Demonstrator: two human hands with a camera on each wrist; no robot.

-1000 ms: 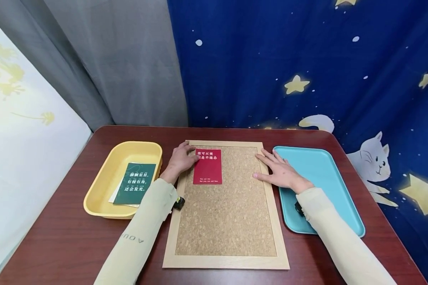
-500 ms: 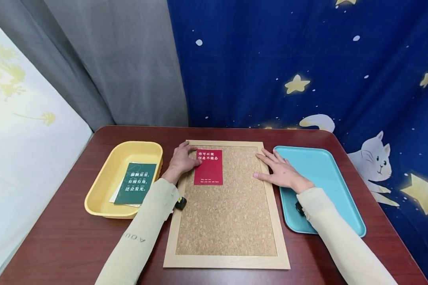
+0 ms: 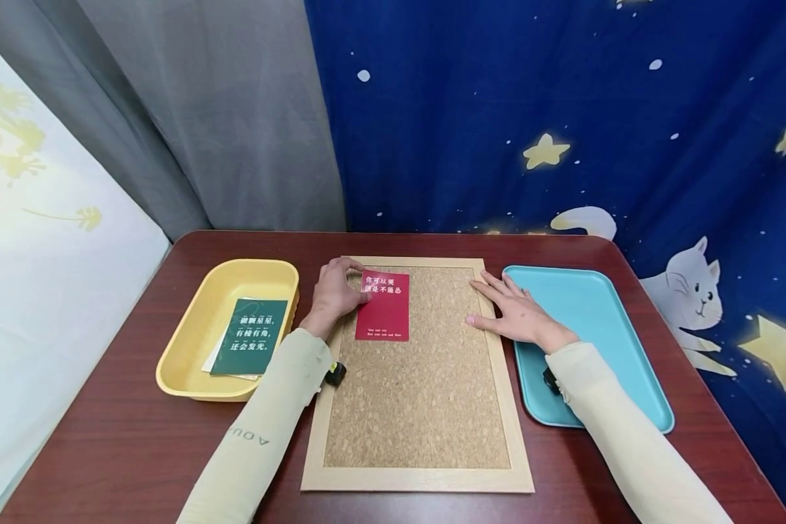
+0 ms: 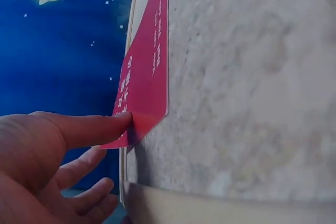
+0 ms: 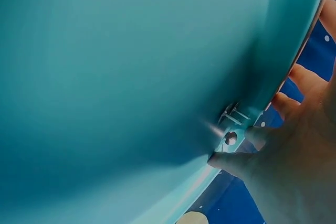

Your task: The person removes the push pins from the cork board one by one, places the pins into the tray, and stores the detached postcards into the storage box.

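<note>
A red card (image 3: 386,313) with white lettering lies over the upper left of the cork board (image 3: 415,400), which has a pale wooden frame. My left hand (image 3: 335,292) pinches the card near its upper left corner. In the left wrist view the thumb (image 4: 100,128) presses on the printed face, and that end of the card bends up from the cork. Across the board, my right hand (image 3: 514,316) rests with spread fingers on the right side of the frame. It holds nothing.
On the left stands a yellow basin (image 3: 178,349) with a green card (image 3: 249,338) on top of paler ones. A blue tray (image 3: 583,313) lies under my right forearm; small metal pins (image 5: 231,114) show in it. A dark red table (image 3: 98,437) bears everything.
My left hand has shifted slightly right and up, and the red card's upper left corner has risen and bent. The right hand stays on the frame.
</note>
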